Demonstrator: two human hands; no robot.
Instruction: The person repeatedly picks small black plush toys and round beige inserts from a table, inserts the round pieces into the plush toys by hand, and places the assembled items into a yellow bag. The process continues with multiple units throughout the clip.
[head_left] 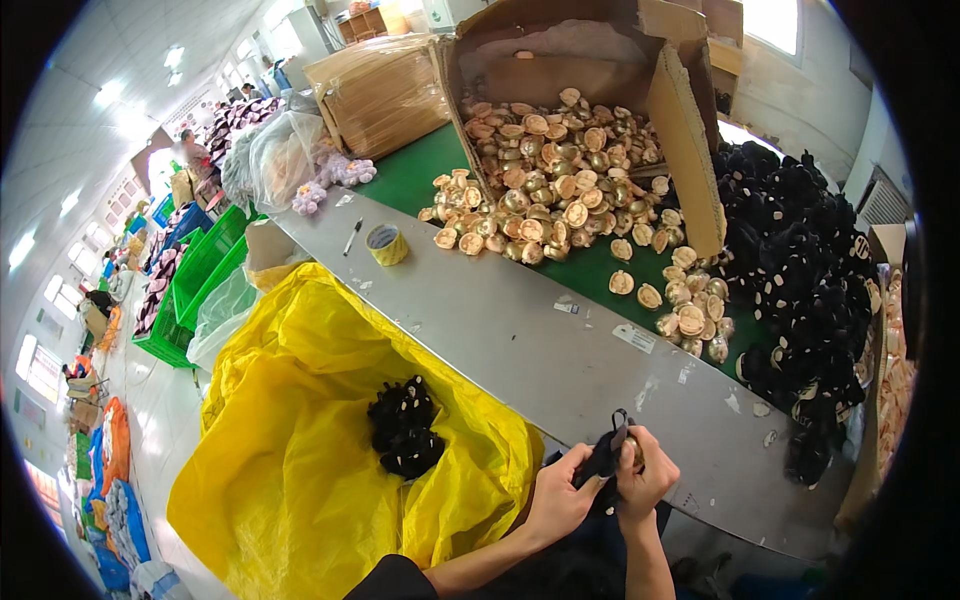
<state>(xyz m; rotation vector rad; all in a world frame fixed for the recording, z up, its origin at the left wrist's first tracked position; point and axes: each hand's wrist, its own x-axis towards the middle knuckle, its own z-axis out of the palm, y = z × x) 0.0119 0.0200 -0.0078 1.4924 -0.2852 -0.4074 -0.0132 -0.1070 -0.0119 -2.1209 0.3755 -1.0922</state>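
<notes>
At the table's near edge, my left hand (pixel 562 495) and my right hand (pixel 648 478) are close together, both closed on a small black plush piece (pixel 602 460) with a loop on top. A gold, rounded shell (pixel 637 455) shows partly between the fingers of my right hand; how it sits against the plush is hidden. To the left, a yellow plastic bag (pixel 290 440) hangs wide, with several black plush pieces (pixel 405 430) inside. Ahead lies a heap of gold shells (pixel 575 205) with pale hollow insides.
The shells spill from a cardboard box (pixel 690 150) onto the green and grey table (pixel 480 330). A large black plush heap (pixel 790 270) covers its right end. A tape roll (pixel 387 245) and a pen (pixel 353 237) lie left of the shells. Green crates (pixel 205 270) stand beyond the bag.
</notes>
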